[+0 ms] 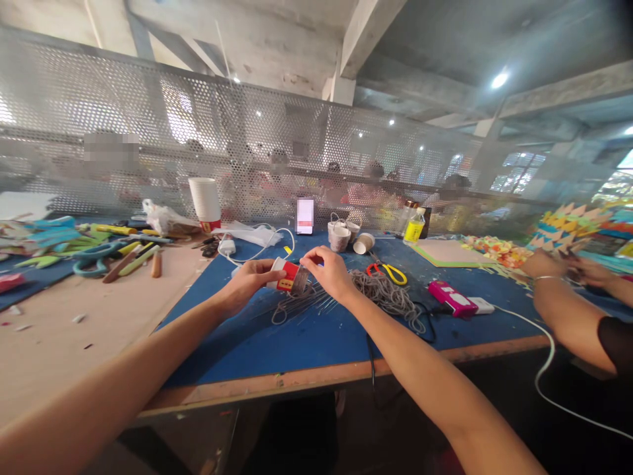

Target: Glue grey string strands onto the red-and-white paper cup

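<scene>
Holding a red-and-white paper cup [287, 277] tilted on its side above the blue mat [222, 349], the left hand [250, 280] has its thumb and fingers clasped around the white end. The right hand [329, 270] is at the cup's other end, where grey cord is wound around it; its fingers are bent close together, but I cannot tell whether they grip anything. A loose heap of grey cord [388, 295] lies to the right, beside yellow-handled scissors [393, 273]. Behind the hands, several small cups [339, 238] stand near an upright phone [305, 218], with one tipped over. Farther left stands a tall stack of white paper cups [204, 200].
</scene>
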The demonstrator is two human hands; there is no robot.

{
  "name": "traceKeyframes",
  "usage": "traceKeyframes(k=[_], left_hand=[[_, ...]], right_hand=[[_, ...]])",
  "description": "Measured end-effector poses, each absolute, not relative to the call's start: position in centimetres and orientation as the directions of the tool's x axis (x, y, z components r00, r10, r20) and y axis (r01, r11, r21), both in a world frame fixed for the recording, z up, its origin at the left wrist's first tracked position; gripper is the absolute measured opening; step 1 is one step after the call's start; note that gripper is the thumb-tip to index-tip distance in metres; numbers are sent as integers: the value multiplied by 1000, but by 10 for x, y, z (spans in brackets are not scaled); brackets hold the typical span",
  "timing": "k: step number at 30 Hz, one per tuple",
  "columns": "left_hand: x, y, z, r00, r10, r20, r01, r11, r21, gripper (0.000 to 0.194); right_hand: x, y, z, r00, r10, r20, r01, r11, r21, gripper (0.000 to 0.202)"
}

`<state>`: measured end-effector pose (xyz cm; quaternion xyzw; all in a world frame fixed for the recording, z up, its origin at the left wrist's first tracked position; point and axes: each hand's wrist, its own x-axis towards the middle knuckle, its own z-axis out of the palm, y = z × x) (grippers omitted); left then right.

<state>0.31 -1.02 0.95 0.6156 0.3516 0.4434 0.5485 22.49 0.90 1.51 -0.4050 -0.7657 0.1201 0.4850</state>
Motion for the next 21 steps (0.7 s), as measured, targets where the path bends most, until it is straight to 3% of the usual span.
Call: traceKeyframes(k=[21], left_hand=[[5,-12,12,341,920,194,-17,-200,980,31]], right_hand=[[225,10,15,-205,753,625,515,626,-585,10]])
